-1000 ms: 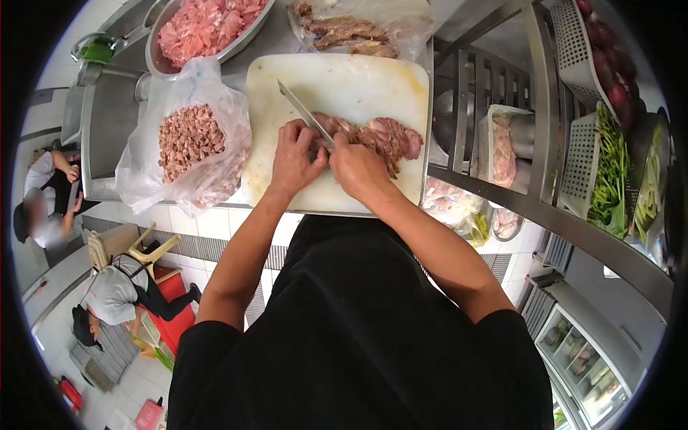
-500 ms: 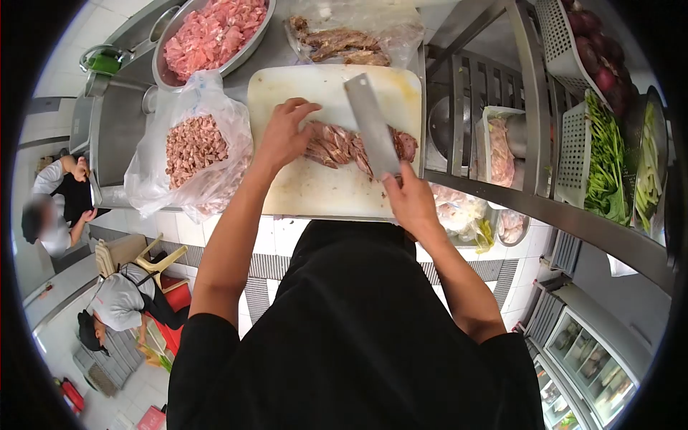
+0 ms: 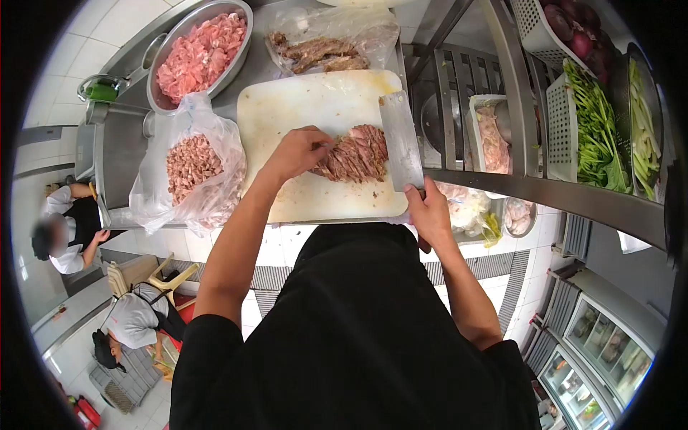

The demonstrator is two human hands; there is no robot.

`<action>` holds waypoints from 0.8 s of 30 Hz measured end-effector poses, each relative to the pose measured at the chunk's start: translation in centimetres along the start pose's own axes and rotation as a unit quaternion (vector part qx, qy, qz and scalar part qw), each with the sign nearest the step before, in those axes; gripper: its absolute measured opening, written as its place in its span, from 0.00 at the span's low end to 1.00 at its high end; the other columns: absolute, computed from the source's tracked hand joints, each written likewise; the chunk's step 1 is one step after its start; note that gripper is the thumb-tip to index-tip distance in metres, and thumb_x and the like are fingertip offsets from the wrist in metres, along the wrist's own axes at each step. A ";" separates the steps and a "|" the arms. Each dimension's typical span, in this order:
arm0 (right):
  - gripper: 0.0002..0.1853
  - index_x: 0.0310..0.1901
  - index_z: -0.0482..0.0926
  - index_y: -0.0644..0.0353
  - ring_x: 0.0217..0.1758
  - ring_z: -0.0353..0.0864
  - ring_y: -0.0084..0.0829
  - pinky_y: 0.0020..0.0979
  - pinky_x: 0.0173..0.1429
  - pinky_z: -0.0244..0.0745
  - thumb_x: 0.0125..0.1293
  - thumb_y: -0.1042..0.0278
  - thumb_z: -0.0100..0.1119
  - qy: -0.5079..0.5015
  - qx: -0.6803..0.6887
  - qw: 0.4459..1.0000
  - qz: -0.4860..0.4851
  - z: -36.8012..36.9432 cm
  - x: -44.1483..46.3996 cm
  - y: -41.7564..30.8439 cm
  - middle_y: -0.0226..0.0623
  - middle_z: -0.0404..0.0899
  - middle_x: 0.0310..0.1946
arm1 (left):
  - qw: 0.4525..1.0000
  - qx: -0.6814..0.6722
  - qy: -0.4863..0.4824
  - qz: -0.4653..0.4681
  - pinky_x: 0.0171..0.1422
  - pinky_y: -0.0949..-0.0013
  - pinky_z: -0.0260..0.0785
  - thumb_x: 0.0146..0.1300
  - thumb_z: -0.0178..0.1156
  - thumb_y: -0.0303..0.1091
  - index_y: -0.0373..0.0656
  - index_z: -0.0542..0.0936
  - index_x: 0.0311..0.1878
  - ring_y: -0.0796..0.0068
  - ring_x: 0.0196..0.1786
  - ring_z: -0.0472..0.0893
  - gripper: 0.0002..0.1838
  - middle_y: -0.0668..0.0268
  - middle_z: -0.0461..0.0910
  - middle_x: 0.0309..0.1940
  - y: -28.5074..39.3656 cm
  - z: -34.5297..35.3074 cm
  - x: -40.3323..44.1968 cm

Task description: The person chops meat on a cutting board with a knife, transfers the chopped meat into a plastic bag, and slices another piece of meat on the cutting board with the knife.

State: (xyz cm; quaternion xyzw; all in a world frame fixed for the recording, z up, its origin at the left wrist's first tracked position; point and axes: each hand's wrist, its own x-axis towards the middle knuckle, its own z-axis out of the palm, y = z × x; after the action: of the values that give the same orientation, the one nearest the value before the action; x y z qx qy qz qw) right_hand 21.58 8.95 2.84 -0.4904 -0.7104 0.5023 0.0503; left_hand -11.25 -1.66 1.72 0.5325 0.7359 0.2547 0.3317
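Note:
A pile of brown-pink sliced meat (image 3: 356, 155) lies on the white cutting board (image 3: 269, 104). My left hand (image 3: 297, 153) is at the pile's left end, its fingers curled and their tips against the meat. In my right hand (image 3: 430, 211) is a cleaver (image 3: 401, 140), gripped at its near end. The broad blade stands at the right end of the meat, over the board's right edge. Its handle is mostly hidden by my fingers.
Left of the board sits a plastic bag of diced meat (image 3: 192, 168). Behind are a metal bowl of raw meat (image 3: 203, 54) and bagged meat pieces (image 3: 322, 54). A metal rack (image 3: 494, 179) with vegetables stands right. Two people (image 3: 72, 226) are at left.
The cleaver has moved right, from across the meat to its right end. The meat now lies bunched together. My left hand's fingers have curled in, and the whole view has shifted slightly.

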 end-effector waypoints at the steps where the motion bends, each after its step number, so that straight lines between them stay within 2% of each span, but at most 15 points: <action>1: 0.26 0.60 0.74 0.70 0.39 0.87 0.61 0.52 0.44 0.78 0.76 0.51 0.59 -0.001 -0.003 1.000 0.003 -0.3 -0.1 -0.2 0.60 0.85 0.31 | 0.999 -0.015 0.040 0.008 0.62 0.59 0.77 0.62 0.69 0.33 0.41 0.87 0.56 0.56 0.53 0.85 0.19 0.55 0.85 0.53 0.1 -0.2 -0.7; 2: 0.26 0.60 0.75 0.70 0.39 0.87 0.61 0.52 0.44 0.78 0.76 0.51 0.59 -0.001 -0.006 1.000 0.007 -0.6 -0.2 -0.5 0.59 0.85 0.31 | 0.999 -0.013 0.039 0.009 0.62 0.59 0.77 0.62 0.69 0.33 0.41 0.87 0.56 0.56 0.53 0.85 0.19 0.55 0.85 0.53 -0.4 -0.5 -1.7; 4: 0.25 0.58 0.75 0.69 0.39 0.87 0.60 0.51 0.44 0.78 0.76 0.52 0.59 -0.003 -0.006 1.000 0.011 -1.2 -0.5 -0.9 0.59 0.85 0.31 | 0.967 0.163 0.191 0.049 0.71 0.53 0.71 0.60 0.73 0.37 0.44 0.83 0.65 0.51 0.64 0.78 0.28 0.53 0.79 0.63 -2.0 -1.0 -4.0; 5: 0.24 0.56 0.75 0.69 0.39 0.87 0.60 0.51 0.44 0.78 0.76 0.52 0.60 -0.006 -0.009 1.000 0.013 -1.6 -0.6 -1.3 0.59 0.85 0.31 | 0.967 0.163 0.191 0.051 0.71 0.53 0.71 0.60 0.73 0.37 0.44 0.83 0.65 0.51 0.64 0.78 0.28 0.53 0.79 0.63 -2.4 -0.5 -5.0; 7: 0.23 0.55 0.76 0.68 0.39 0.87 0.60 0.51 0.45 0.78 0.76 0.52 0.60 -0.029 -0.024 0.999 0.012 -2.3 -0.8 -2.2 0.58 0.85 0.31 | 0.963 0.193 0.186 0.007 0.71 0.47 0.69 0.55 0.76 0.39 0.47 0.81 0.67 0.47 0.66 0.74 0.34 0.51 0.76 0.65 -2.8 0.6 -6.8; 8: 0.22 0.54 0.76 0.67 0.39 0.87 0.60 0.52 0.45 0.78 0.76 0.52 0.60 -0.052 -0.040 0.998 0.011 -2.5 -1.0 -2.7 0.58 0.85 0.31 | 0.971 0.157 0.181 0.018 0.69 0.50 0.71 0.54 0.77 0.36 0.45 0.79 0.68 0.47 0.61 0.76 0.36 0.50 0.78 0.60 -2.9 1.5 -6.9; 9: 0.22 0.54 0.76 0.67 0.39 0.87 0.60 0.52 0.45 0.78 0.76 0.52 0.60 -0.054 -0.042 0.998 0.011 -2.6 -1.2 -3.1 0.58 0.85 0.31 | 0.971 0.156 0.183 0.016 0.69 0.50 0.71 0.54 0.77 0.36 0.45 0.79 0.68 0.47 0.61 0.76 0.36 0.50 0.78 0.60 -2.8 2.6 -7.0; 11: 0.19 0.50 0.76 0.64 0.38 0.86 0.61 0.54 0.44 0.77 0.76 0.52 0.60 -0.075 -0.073 0.994 -0.023 -2.5 -1.6 -4.2 0.57 0.85 0.30 | 0.974 0.064 0.215 -0.023 0.67 0.52 0.72 0.55 0.77 0.34 0.44 0.79 0.69 0.47 0.60 0.77 0.36 0.49 0.78 0.58 -2.1 4.9 -6.9; 15: 0.18 0.48 0.75 0.62 0.39 0.85 0.62 0.55 0.45 0.76 0.76 0.53 0.59 -0.113 -0.124 0.985 -0.044 -2.0 -1.7 -5.7 0.56 0.85 0.30 | 0.969 0.061 0.240 -0.025 0.67 0.54 0.73 0.57 0.75 0.34 0.44 0.79 0.69 0.46 0.59 0.78 0.34 0.50 0.79 0.56 0.0 6.7 -6.6; 17: 0.17 0.47 0.74 0.62 0.39 0.85 0.63 0.57 0.45 0.76 0.76 0.53 0.58 -0.130 -0.146 0.979 -0.051 -1.8 -1.6 -6.5 0.55 0.85 0.30 | 0.973 0.048 0.221 -0.046 0.66 0.54 0.73 0.57 0.75 0.34 0.45 0.78 0.70 0.47 0.61 0.77 0.35 0.49 0.77 0.58 0.9 6.8 -6.7; 22: 0.16 0.48 0.74 0.61 0.39 0.84 0.63 0.58 0.46 0.75 0.77 0.54 0.56 -0.145 -0.189 0.968 -0.078 -1.8 -2.5 -7.0 0.55 0.85 0.29 | 0.963 0.048 0.265 -0.021 0.63 0.53 0.72 0.59 0.71 0.35 0.49 0.82 0.64 0.49 0.57 0.74 0.27 0.53 0.73 0.61 1.1 6.8 -7.3; 24: 0.15 0.48 0.74 0.61 0.39 0.84 0.63 0.58 0.47 0.75 0.77 0.55 0.56 -0.153 -0.207 0.963 -0.080 -1.8 -3.0 -7.4 0.55 0.84 0.29 | 0.960 0.058 0.272 -0.017 0.62 0.52 0.72 0.59 0.70 0.35 0.49 0.83 0.61 0.50 0.56 0.73 0.24 0.54 0.73 0.59 1.1 6.8 -7.2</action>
State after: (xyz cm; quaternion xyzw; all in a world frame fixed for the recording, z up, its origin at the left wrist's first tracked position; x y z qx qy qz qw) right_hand 19.38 7.77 10.61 -0.3490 -0.8350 0.4079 -0.1210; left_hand -3.85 -8.02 -0.36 0.4486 0.8208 0.3414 0.0922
